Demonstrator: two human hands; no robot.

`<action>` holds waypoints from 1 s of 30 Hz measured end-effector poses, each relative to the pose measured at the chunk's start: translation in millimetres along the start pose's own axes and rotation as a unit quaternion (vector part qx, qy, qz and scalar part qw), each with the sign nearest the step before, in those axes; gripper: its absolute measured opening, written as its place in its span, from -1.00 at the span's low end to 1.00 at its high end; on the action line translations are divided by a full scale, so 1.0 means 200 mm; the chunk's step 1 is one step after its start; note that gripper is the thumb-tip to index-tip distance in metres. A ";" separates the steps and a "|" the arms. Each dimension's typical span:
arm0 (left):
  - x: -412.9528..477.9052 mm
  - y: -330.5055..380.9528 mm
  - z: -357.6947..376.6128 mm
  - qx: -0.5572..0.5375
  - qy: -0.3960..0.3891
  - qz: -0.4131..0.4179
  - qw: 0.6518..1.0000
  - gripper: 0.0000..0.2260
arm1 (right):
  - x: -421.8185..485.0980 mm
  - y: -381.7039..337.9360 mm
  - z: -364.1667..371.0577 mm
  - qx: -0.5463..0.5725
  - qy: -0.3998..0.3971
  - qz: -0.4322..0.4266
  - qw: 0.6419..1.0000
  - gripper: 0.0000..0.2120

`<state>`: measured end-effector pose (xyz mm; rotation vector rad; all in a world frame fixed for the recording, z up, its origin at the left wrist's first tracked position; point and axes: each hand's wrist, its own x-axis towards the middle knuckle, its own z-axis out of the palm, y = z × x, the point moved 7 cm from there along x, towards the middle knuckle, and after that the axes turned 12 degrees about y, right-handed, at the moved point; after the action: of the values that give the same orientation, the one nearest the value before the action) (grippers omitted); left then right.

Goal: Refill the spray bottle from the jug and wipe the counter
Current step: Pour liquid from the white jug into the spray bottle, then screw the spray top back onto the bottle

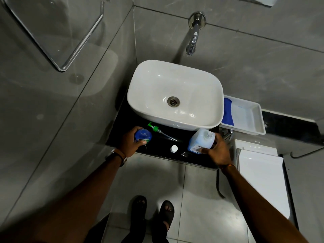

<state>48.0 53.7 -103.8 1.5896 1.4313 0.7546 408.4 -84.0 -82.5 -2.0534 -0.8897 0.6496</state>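
A round blue spray bottle with its top off stands on the black counter at the left, and my left hand grips its side. The green pump head with its long tube lies on the counter just right of the bottle. At the right, my right hand holds the clear jug of pale blue liquid, upright with its mouth uncapped. A white cap rests on the counter between the two.
A white basin fills the back of the counter under a chrome wall tap. A white tray with a blue cloth sits at the right. A white toilet lid lies lower right. Glass panel at left.
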 end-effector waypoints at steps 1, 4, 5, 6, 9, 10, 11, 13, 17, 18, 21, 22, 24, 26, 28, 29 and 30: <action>0.00 0.00 0.00 -0.003 0.001 -0.003 1.000 -0.52 | 0.00 0.00 0.00 -0.008 0.000 -0.005 1.000 -0.28; 0.00 -0.02 0.01 -0.006 0.002 -0.008 1.000 -0.52 | -0.01 0.00 0.00 -0.002 0.006 -0.005 1.000 -0.28; 0.00 -0.02 0.01 -0.008 0.003 -0.010 1.000 -0.51 | -0.02 0.01 0.00 0.006 0.008 -0.003 1.000 -0.28; 0.00 -0.02 0.00 -0.010 0.003 -0.012 1.000 -0.51 | -0.03 0.01 0.01 0.012 0.010 -0.002 1.000 -0.27; 0.00 -0.03 0.01 -0.022 0.000 -0.015 1.000 -0.51 | -0.05 0.00 0.01 0.020 0.015 0.002 1.000 -0.23; 0.00 -0.04 0.01 -0.025 -0.002 -0.016 1.000 -0.51 | -0.06 0.00 0.01 0.021 0.019 0.010 1.000 -0.19; -0.01 -0.04 0.01 -0.028 -0.003 -0.018 0.999 -0.51 | -0.08 0.01 0.01 0.027 0.023 0.027 0.999 -0.15; -0.01 -0.05 0.02 -0.036 -0.004 -0.022 0.999 -0.50 | -0.15 0.06 -0.01 0.005 0.054 0.078 0.995 -0.13; -0.01 -0.06 0.02 -0.046 -0.006 -0.023 0.999 -0.50 | -0.40 0.13 0.01 -0.127 0.099 0.120 0.980 -0.48; -0.01 -0.06 0.02 -0.050 -0.006 -0.024 0.998 -0.51 | -0.44 0.10 0.07 -0.129 0.090 0.099 0.983 -0.57; -0.01 -0.07 0.02 -0.058 -0.003 -0.028 0.998 -0.51 | -0.45 -0.10 0.28 -0.139 0.055 -0.018 0.989 -0.78; 0.00 -0.07 0.02 -0.061 -0.003 -0.030 0.998 -0.50 | -0.42 -0.18 0.37 -0.146 0.043 -0.067 0.986 -0.83; 0.00 -0.09 0.03 -0.071 -0.004 -0.041 0.997 -0.50 | -0.34 -0.35 0.55 -0.155 0.007 -0.142 0.978 -0.82; 0.00 -0.10 0.03 -0.082 -0.004 -0.043 0.996 -0.51 | -0.25 -0.46 0.71 -0.183 -0.027 -0.186 0.965 -0.75; 0.00 -0.11 0.04 -0.090 -0.007 -0.043 0.995 -0.51 | -0.17 -0.52 0.82 -0.223 -0.050 -0.202 0.952 -0.70; 0.00 -0.11 0.05 -0.094 -0.009 -0.043 0.995 -0.51 | -0.14 -0.53 0.86 -0.242 -0.064 -0.204 0.947 -0.68; 0.00 -0.11 0.05 -0.096 -0.009 -0.039 0.995 -0.52 | -0.12 -0.54 0.90 -0.258 -0.079 -0.206 0.941 -0.67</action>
<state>45.6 51.2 -126.8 1.3833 1.3572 0.8033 229.4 29.0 -91.5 -2.1695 -1.6714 0.3738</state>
